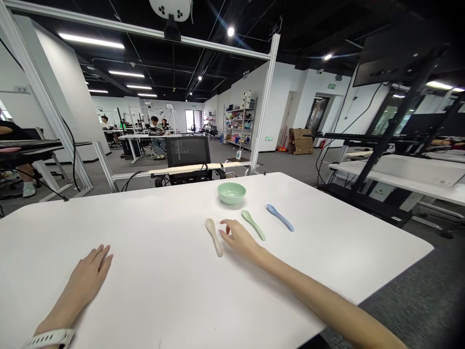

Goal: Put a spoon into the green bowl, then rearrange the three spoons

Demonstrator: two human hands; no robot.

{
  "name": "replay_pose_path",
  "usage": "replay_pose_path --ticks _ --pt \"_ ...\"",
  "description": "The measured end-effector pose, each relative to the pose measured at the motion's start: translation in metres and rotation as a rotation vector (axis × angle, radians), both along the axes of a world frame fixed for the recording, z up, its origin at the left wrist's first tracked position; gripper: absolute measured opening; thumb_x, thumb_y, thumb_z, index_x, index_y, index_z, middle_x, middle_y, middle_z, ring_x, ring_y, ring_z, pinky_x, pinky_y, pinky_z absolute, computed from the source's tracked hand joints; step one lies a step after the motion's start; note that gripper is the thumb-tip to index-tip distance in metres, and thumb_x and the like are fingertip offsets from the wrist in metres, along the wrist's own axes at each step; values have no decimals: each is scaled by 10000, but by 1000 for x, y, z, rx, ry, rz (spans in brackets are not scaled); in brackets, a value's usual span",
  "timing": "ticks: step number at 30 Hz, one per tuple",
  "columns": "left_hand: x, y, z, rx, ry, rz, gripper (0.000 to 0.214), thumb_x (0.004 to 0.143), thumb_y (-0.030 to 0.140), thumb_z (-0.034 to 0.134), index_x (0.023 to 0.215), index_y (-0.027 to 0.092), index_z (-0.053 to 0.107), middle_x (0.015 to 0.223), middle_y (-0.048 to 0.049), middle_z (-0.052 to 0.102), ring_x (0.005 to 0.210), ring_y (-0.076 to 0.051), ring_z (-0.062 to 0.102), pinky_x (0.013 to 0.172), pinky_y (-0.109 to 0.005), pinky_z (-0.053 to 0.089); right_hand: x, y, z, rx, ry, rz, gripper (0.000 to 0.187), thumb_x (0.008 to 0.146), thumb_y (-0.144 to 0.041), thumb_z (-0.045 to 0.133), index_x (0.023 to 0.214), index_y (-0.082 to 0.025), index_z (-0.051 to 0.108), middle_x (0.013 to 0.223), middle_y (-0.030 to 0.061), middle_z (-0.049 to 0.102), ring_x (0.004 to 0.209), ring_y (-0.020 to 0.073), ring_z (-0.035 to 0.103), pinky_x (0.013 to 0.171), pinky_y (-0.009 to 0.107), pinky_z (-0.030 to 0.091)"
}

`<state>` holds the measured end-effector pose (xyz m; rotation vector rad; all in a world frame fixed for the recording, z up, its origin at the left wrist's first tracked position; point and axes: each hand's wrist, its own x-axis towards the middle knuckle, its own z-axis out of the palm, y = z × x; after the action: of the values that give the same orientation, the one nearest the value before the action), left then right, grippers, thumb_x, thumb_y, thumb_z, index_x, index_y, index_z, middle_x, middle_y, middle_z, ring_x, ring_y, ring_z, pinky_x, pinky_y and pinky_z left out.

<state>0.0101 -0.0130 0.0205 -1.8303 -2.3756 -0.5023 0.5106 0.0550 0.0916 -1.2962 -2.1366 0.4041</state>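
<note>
My right hand hovers just right of a beige spoon, thumb and fingers apart with nothing between them. On its other side lies a green spoon, and farther right a blue spoon. All three spoons rest on the white table with their bowls pointing away from me. Behind them stands a light green bowl, upright; nothing shows inside it. Off to the left, my left hand lies flat on the tabletop with its fingers stretched out, away from the spoons and the bowl.
The white table has rounded corners. A metal frame rises past its far edge, with a black office chair behind. Another white desk and a black stand are on the right. Several people sit at far desks.
</note>
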Motion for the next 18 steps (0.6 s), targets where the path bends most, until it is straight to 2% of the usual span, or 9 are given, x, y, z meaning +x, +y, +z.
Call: replay_pose_path --ticks 2,5,8,10,14,18 --pt "1 0 3 -9 -9 14 793 952 493 223 1494 58 606 1624 -213 590 1553 -373 502 1274 -555 408 -19 -11 -4 -37 -48 -2 328 1036 -333 588 1287 -154 700 968 105 741 932 256 699 852 354 524" --pt "4 -2 7 -5 -17 39 731 951 475 249 1486 153 628 1605 -171 625 1534 -330 533 1260 -523 435 -34 -18 -11 -44 -92 -9 280 1000 -235 606 1252 -152 693 971 110 743 922 255 697 830 334 505" --pt "8 -4 9 -11 -10 20 775 964 488 203 1492 97 612 1625 -210 592 1552 -350 506 1264 -538 425 -33 -16 -15 -18 -62 -5 316 957 -135 569 1251 -155 682 994 109 751 934 248 695 826 319 498" --pt "9 -4 10 -30 -6 16 818 971 500 161 1507 53 588 1642 -229 565 1566 -365 485 1277 -549 402 -26 -7 -11 15 -14 -17 318 961 -147 556 1253 -169 681 969 93 749 898 237 689 811 313 495" --pt "10 -4 11 -51 10 23 804 966 475 178 1518 53 580 1650 -225 558 1574 -356 477 1286 -530 395 0 30 14 100 40 -106 301 975 -186 547 1235 -163 697 917 73 750 830 223 672 789 310 486" --pt "9 -3 10 -52 5 19 804 973 483 187 1506 37 592 1648 -239 555 1567 -375 481 1279 -544 401 20 78 50 188 -89 -199 283 971 -134 494 1045 -143 767 914 106 776 866 226 679 784 296 471"
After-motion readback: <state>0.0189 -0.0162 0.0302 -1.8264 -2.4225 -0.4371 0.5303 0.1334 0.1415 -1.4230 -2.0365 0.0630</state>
